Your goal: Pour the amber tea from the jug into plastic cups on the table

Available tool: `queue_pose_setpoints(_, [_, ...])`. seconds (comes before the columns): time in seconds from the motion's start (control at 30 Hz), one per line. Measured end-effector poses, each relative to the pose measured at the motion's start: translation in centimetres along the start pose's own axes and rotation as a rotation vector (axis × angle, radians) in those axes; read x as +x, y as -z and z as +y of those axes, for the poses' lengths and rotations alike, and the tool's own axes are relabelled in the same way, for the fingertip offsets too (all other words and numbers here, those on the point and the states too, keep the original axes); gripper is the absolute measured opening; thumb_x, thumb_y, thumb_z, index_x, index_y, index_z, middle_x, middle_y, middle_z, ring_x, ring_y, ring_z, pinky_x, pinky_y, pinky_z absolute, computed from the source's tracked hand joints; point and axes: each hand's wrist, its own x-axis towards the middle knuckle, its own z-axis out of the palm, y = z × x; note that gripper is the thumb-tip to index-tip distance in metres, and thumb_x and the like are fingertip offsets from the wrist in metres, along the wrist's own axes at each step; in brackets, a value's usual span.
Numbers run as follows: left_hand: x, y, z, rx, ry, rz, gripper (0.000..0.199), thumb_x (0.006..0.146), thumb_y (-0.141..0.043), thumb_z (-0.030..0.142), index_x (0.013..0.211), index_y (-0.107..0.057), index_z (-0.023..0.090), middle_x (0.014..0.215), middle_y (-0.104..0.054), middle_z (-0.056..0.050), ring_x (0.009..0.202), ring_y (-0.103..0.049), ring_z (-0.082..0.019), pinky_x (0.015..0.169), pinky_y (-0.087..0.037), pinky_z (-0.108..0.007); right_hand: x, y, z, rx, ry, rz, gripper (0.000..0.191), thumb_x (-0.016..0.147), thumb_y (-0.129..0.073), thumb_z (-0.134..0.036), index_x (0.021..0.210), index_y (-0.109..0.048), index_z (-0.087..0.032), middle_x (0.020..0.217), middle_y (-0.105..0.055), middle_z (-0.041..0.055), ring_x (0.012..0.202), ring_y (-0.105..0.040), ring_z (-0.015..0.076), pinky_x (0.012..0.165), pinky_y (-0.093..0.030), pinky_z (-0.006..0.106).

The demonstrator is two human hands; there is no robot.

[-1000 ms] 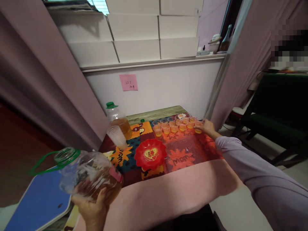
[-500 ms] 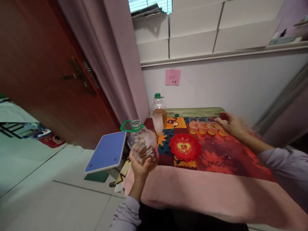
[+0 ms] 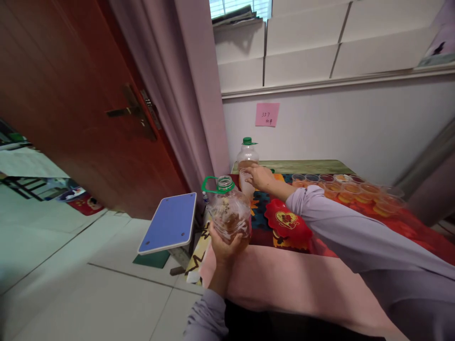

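Note:
My left hand (image 3: pixel 224 245) is wrapped around the lower part of a clear plastic jug (image 3: pixel 232 208). The jug is uncapped, has a green handle ring at its neck and holds some amber liquid. My right hand (image 3: pixel 263 178) reaches across to a stack of clear plastic cups (image 3: pixel 246 189), its fingers closed at the upper end of the stack; the fingertips are partly hidden. Just behind the stack stands a second jug (image 3: pixel 248 152) with a green cap and amber liquid. Under my right forearm lies a red scalloped plate (image 3: pixel 284 219).
Rows of plastic cups (image 3: pixel 351 189), several holding amber liquid, stand on the right of the cloth-covered table. A blue-topped stool (image 3: pixel 168 222) is left of the table. The wooden door (image 3: pixel 88 85) and a purple curtain (image 3: pixel 192 85) are farther left.
My right hand has moved left from above the rows of cups to the cup stack. The left hand still holds the jug, and the view has turned slightly left.

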Motion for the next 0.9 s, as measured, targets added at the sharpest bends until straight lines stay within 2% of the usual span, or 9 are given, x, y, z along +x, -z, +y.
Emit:
queue_pose_setpoints(0.13, [0.0, 0.0, 0.4, -0.011, 0.026, -0.021, 0.113, 0.068, -0.093, 0.064, 0.157, -0.041, 0.02, 0.141, -0.068, -0.027, 0.13, -0.071, -0.045, 0.11, -0.055, -0.067, 0.9, -1.1, 0.3, -0.019, -0.016, -0.044, 0.028, 0.105, -0.065, -0.028, 0.124, -0.084, -0.022, 0.133, -0.08, 0.0167, 0.116, -0.078, 0.0324, 0.095, -0.059, 0.037])
queue_pose_setpoints(0.3, [0.0, -0.6, 1.0, -0.089, 0.021, 0.003, 0.111, 0.068, -0.091, 0.066, 0.156, -0.043, 0.019, 0.138, -0.07, -0.024, 0.124, -0.074, -0.043, 0.106, -0.059, -0.062, 1.4, -1.3, 1.2, -0.017, -0.032, -0.055, 0.026, 0.104, -0.062, -0.023, 0.106, -0.087, -0.02, 0.111, -0.086, 0.0149, 0.108, -0.079, 0.0305, 0.091, -0.057, 0.035])
queue_pose_setpoints(0.4, [0.0, -0.7, 1.1, -0.072, 0.028, 0.009, 0.109, 0.066, -0.093, 0.064, 0.154, -0.044, 0.022, 0.139, -0.07, -0.021, 0.125, -0.073, -0.043, 0.108, -0.057, -0.064, 1.6, -1.2, 1.7, 0.005, -0.042, -0.044, 0.025, 0.104, -0.064, -0.026, 0.101, -0.087, -0.018, 0.107, -0.086, 0.0148, 0.103, -0.079, 0.03, 0.09, -0.056, 0.035])
queue_pose_setpoints(0.53, [0.1, -0.5, 1.1, -0.066, 0.034, -0.005, 0.112, 0.065, -0.093, 0.064, 0.154, -0.043, 0.019, 0.14, -0.069, -0.025, 0.126, -0.073, -0.042, 0.108, -0.057, -0.061, 1.5, -1.2, 1.9, 0.052, -0.063, -0.002, 0.013, 0.097, -0.075, -0.024, 0.104, -0.086, -0.02, 0.103, -0.086, 0.01, 0.097, -0.078, 0.0265, 0.087, -0.055, 0.032])
queue_pose_setpoints(0.63, [0.1, -0.4, 1.3, -0.064, 0.025, -0.016, 0.112, 0.067, -0.093, 0.066, 0.155, -0.042, 0.019, 0.14, -0.068, -0.026, 0.127, -0.072, -0.043, 0.108, -0.057, -0.061, 1.2, -0.9, 1.8, 0.096, -0.072, 0.043, 0.015, 0.091, -0.084, -0.023, 0.106, -0.084, -0.02, 0.104, -0.085, 0.0083, 0.094, -0.076, 0.0248, 0.084, -0.054, 0.031])
queue_pose_setpoints(0.77, [0.1, -0.2, 1.4, -0.026, 0.025, -0.005, 0.11, 0.067, -0.092, 0.066, 0.154, -0.043, 0.02, 0.139, -0.068, -0.024, 0.126, -0.073, -0.043, 0.108, -0.057, -0.061, 1.1, 1.2, 1.7, 0.149, -0.095, 0.132, 0.017, 0.101, -0.076, -0.032, 0.106, -0.084, -0.017, 0.107, -0.083, 0.0094, 0.095, -0.074, 0.0228, 0.085, -0.051, 0.03])
queue_pose_setpoints(0.9, [0.3, -0.3, 1.4, -0.01, 0.019, 0.019, 0.112, 0.064, -0.094, 0.067, 0.153, -0.046, 0.019, 0.138, -0.069, -0.023, 0.127, -0.073, -0.042, 0.107, -0.058, -0.06, -0.5, 4.8, 3.2, 0.244, -0.05, 0.36, 0.018, 0.103, -0.069, -0.029, 0.108, -0.083, -0.019, 0.108, -0.081, 0.0082, 0.096, -0.07, 0.0217, 0.089, -0.049, 0.03])
